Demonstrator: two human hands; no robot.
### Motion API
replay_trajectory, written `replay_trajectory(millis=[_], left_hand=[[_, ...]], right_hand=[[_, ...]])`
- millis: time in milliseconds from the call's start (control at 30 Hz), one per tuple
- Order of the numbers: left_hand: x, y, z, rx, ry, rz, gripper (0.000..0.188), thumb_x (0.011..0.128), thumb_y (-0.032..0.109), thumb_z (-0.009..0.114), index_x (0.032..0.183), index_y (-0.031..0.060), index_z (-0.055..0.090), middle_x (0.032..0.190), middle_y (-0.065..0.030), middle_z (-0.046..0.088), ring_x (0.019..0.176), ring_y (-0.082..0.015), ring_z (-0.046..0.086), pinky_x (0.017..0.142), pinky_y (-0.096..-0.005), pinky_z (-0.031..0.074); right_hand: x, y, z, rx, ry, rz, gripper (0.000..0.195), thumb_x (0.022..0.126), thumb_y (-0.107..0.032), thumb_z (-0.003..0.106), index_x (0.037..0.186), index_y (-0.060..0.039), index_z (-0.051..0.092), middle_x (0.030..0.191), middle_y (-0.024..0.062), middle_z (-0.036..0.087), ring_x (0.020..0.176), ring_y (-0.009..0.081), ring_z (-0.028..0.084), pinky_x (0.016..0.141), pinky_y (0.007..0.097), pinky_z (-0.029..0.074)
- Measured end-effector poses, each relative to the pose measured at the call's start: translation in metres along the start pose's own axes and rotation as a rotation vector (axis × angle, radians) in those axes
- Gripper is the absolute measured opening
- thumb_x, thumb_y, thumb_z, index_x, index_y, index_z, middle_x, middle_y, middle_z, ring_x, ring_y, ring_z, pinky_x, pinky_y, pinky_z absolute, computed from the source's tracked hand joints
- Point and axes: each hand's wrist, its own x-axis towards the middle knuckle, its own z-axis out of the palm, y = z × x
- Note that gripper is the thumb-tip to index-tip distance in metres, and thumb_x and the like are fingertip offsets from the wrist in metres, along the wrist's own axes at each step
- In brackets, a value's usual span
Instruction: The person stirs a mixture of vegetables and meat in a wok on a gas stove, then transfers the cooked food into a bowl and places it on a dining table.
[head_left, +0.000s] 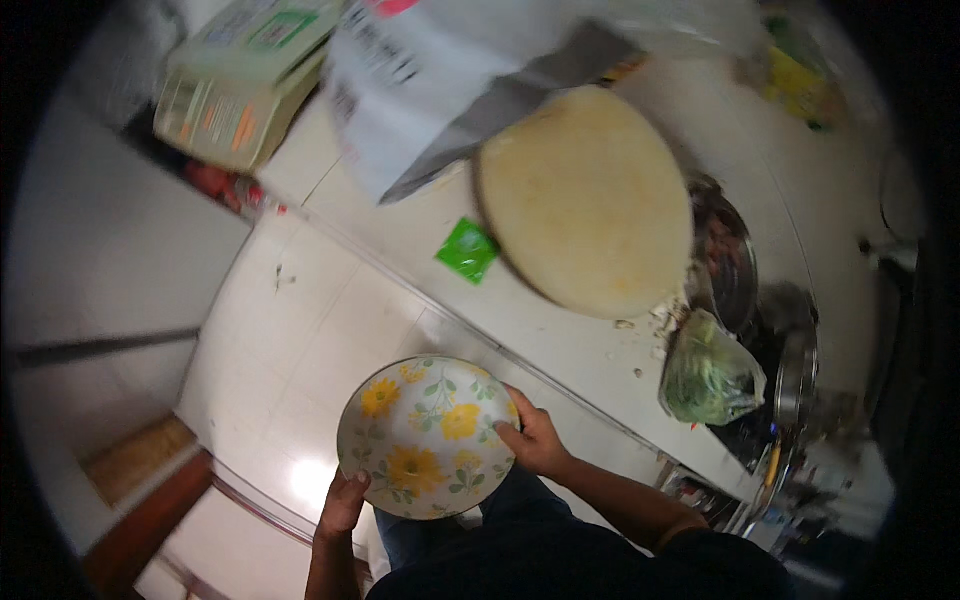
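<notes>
In front of my body I hold a round white plate (427, 435) with yellow flowers and green leaves on it. My left hand (346, 501) grips its lower left rim, thumb on top. On the opposite side, my right hand (534, 436) grasps the right rim, its thumb also over the edge. No food shows on the plate. Above it lies a counter (540, 330) bearing a thick round cutting board (592, 202), which is apart from both hands. A small green packet (468, 250) rests beside the board.
A printed white bag (427, 82) overlaps the board's far edge. Plastic-bagged green vegetables (712, 371), a metal dish of what looks like meat (724, 255) and a pan (796, 382) stand to the right. A pale carton (232, 97) sits far left. Tiled floor (300, 322) lies below.
</notes>
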Motion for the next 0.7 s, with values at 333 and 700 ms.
replay_trajectory(millis=[333,700], left_hand=[[0.076,0.097,0.189,0.476,-0.312,0.11,0.07,0.094,0.041,0.057,0.149,0.0054,0.032,0.126,-0.0103,0.058,0.117,-0.0193,0.053,0.1,-0.0341,0.04],[0.116,0.109,0.214,0.888,-0.313,-0.066,0.046,0.088,0.013,0.068,0.132,0.005,0.056,0.102,-0.0062,0.066,0.095,-0.0149,0.062,0.084,-0.028,0.049]], right_hand=[[-0.027,-0.067,-0.129,0.522,0.738,-0.184,0.054,0.084,0.001,0.049,0.137,-0.0032,0.041,0.095,0.0103,0.062,0.056,0.0123,0.057,0.039,0.0251,0.044],[0.007,-0.055,-0.17,0.645,0.842,-0.036,0.06,0.097,-0.019,0.054,0.146,-0.0083,0.02,0.077,0.0116,0.063,0.048,0.0174,0.06,0.038,0.0283,0.048]])
